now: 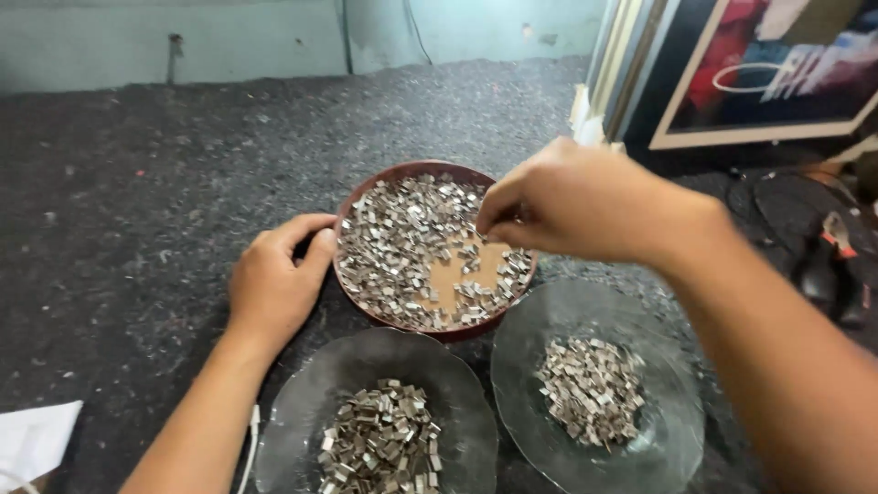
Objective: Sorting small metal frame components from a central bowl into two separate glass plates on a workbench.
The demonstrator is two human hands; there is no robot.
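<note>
Near left dish: a clear glass plate [274, 457] at the bottom edge, holding a heap of small silvery metal clips [380, 439].
Near right dish: a second glass plate [681, 430], just beside the first, with a smaller pile of clips [590, 389] at its middle.
White sheet: a paper corner [32, 439] at the lower left of the dark, speckled tabletop [137, 183].
Left hand [274, 288]: resting against the left rim of the brown round tray [346, 274], fingers curled loosely, clamped on nothing that I can see.
Tray contents: a thick spread of loose clips [393, 238], with a bare brown patch toward the right.
Right hand [572, 201]: raised over the tray's right part, grip pinched together, thumb against fingertips [489, 215]; whether a clip sits between them cannot be told.
Key relation: the loose clips lie directly below and left of the pinch; the right hand is the nearer one to them.
Far right: framed pictures [759, 73] leaning, pliers [837, 238] on dark items.
</note>
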